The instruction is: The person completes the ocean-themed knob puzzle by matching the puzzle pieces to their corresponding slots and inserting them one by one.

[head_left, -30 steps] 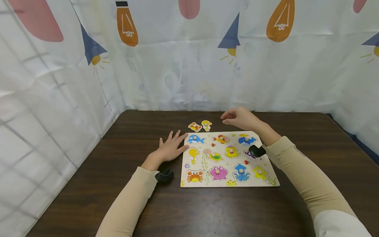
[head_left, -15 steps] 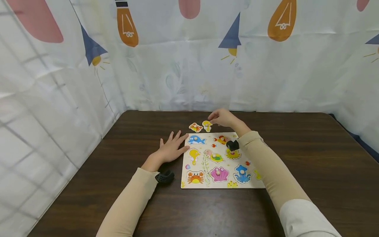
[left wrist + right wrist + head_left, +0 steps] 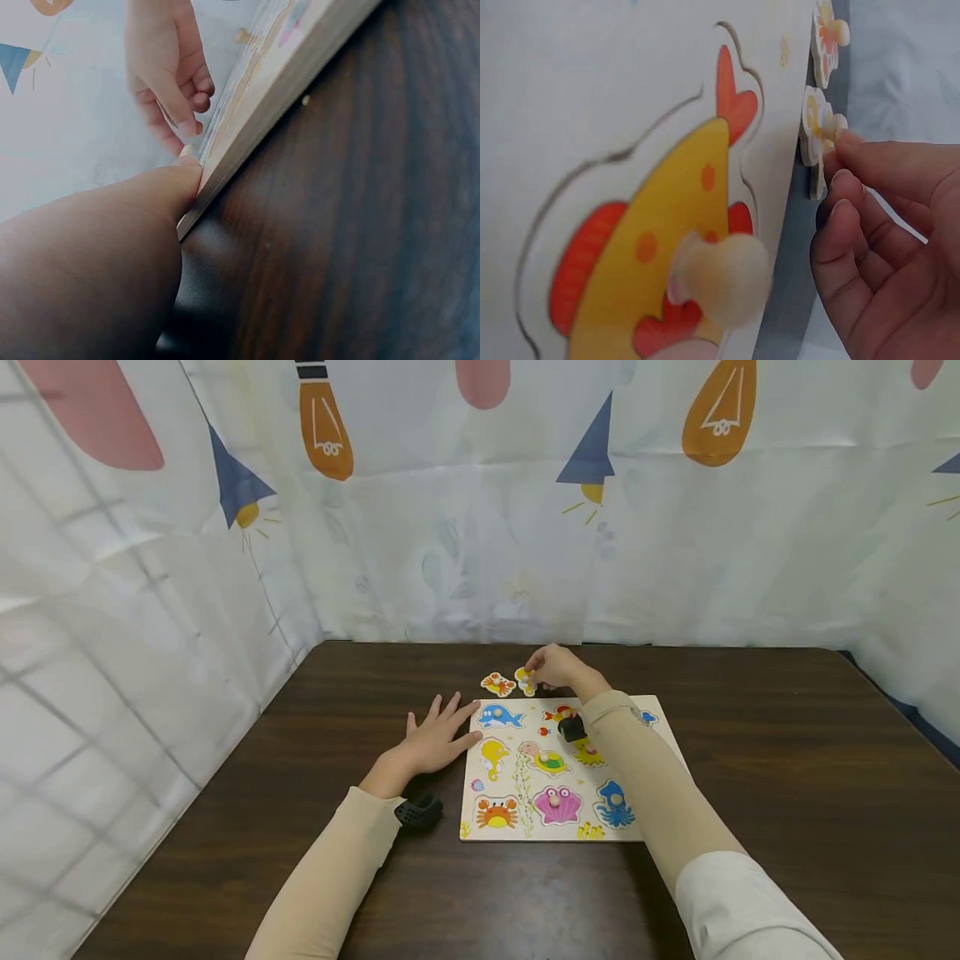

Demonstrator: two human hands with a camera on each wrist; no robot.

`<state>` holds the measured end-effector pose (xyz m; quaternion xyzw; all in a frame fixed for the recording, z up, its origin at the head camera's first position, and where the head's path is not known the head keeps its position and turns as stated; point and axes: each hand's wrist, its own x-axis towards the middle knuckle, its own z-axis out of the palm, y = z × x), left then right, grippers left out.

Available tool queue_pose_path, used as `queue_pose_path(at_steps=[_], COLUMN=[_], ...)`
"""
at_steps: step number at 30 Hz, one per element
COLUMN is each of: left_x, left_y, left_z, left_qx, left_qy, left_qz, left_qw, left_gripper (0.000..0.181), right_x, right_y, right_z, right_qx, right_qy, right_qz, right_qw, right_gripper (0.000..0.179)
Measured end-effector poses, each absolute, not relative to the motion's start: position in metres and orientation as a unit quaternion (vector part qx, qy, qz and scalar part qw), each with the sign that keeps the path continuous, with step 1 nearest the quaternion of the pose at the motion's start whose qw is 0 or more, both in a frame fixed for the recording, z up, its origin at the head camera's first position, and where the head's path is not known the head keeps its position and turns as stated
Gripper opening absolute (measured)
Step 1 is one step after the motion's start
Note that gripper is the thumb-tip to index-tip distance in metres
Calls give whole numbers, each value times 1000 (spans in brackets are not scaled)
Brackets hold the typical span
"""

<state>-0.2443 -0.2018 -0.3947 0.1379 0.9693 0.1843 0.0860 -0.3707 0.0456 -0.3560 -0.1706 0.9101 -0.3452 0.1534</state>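
A wooden peg puzzle board [image 3: 517, 785] with sea-animal pictures lies on the table. My left hand [image 3: 429, 743] is spread at its upper left corner, thumb and forefinger touching the edge. Behind the board lie two loose knobbed pieces, a crab piece [image 3: 497, 684] and a yellow seahorse piece [image 3: 522, 681]. My right hand [image 3: 557, 668] is at the seahorse piece, fingers curled and fingertips at its knob [image 3: 834, 126]; the hand partly covers the piece. In the right wrist view a knobbed fish piece [image 3: 679, 187] sits in its recess, close to the camera.
Several knobbed pieces sit in the board, among them a whale [image 3: 500, 717], a turtle [image 3: 546, 760], a shell [image 3: 557, 806] and a squid [image 3: 614, 804]. My right sleeve [image 3: 660, 777] covers the board's right part. A printed curtain [image 3: 450, 552] hangs behind the dark table [image 3: 300, 827].
My right hand has moved left from behind the board's right part and come down to the seahorse piece. My left hand stays at the board's left edge.
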Motion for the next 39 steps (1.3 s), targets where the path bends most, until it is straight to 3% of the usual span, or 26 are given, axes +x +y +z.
queue_pose_path(at_steps=[17,26,39], left_x=[-243,-243,-246], left_y=[-201,-200,-204], left_z=[-389,-393,-394], left_qx=[140,142,145], left_qy=[968,968,967], left_qz=[188,188,190], left_qw=[94,93,93], left_gripper=[69,69,71], right_x=[-374,-368,-356], right_y=[33,35,63], right_z=[-358,-355,-339], right_qx=[-169,-191,-235], right_qy=[929,939,918], right_qz=[-296,-252,-311], right_qw=[144,134,76], right_gripper=[7,13,21])
